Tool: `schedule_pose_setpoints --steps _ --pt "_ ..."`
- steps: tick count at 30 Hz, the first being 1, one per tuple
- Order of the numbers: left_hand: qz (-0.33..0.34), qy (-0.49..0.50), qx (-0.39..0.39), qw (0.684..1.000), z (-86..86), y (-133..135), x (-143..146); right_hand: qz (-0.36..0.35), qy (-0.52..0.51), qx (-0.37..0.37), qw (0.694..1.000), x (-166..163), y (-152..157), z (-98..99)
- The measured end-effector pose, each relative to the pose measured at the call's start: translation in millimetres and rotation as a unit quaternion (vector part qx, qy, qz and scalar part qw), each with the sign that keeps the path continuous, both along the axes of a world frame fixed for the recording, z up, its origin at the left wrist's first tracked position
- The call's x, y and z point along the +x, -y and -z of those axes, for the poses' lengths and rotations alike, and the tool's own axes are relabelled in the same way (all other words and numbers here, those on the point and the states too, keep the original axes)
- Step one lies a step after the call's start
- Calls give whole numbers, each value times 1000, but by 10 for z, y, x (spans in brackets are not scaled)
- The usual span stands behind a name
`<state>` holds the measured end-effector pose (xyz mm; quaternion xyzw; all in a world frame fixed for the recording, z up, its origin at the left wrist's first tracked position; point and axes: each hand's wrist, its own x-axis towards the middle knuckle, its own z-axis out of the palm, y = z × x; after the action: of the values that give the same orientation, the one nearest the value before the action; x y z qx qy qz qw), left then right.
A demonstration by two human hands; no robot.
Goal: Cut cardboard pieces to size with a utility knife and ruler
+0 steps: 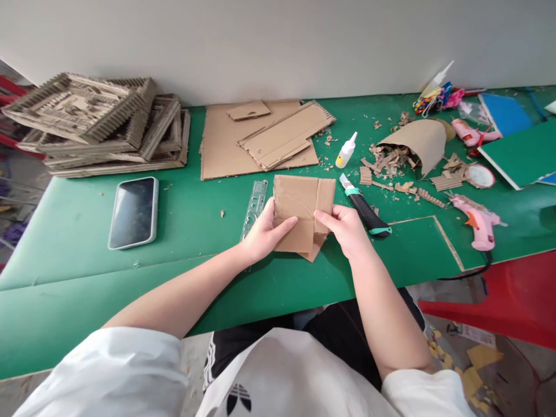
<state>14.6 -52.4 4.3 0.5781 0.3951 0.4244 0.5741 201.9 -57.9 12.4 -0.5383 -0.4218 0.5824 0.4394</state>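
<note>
A small brown cardboard piece (299, 202) is held just above the green table (195, 214) in front of me. My left hand (263, 234) grips its lower left edge, thumb on top. My right hand (345, 229) pinches its lower right edge, where a folded flap and a torn corner show. A green transparent ruler (255, 207) lies just left of the cardboard. A black and teal utility knife (365, 209) lies right behind my right hand.
A phone (134, 212) lies face up at left. Stacked corrugated cardboard frames (99, 121) sit at the back left, flat cardboard sheets (260, 136) behind. A glue bottle (346, 152), cardboard scraps (391, 162), a pink glue gun (478, 223) and a red chair (512, 298) are at right.
</note>
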Motion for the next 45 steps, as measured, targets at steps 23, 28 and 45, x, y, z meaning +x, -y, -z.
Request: schedule_pose_setpoints --steps 23,28,45 --pt "-278 -118 104 948 126 -446 -316 0 515 232 825 191 -102 81" --pt "-298 -123 66 944 259 -537 -379 -44 578 213 787 136 -60 73" --pt "227 -431 439 755 -46 -63 -168 -69 541 224 808 122 -52 72"
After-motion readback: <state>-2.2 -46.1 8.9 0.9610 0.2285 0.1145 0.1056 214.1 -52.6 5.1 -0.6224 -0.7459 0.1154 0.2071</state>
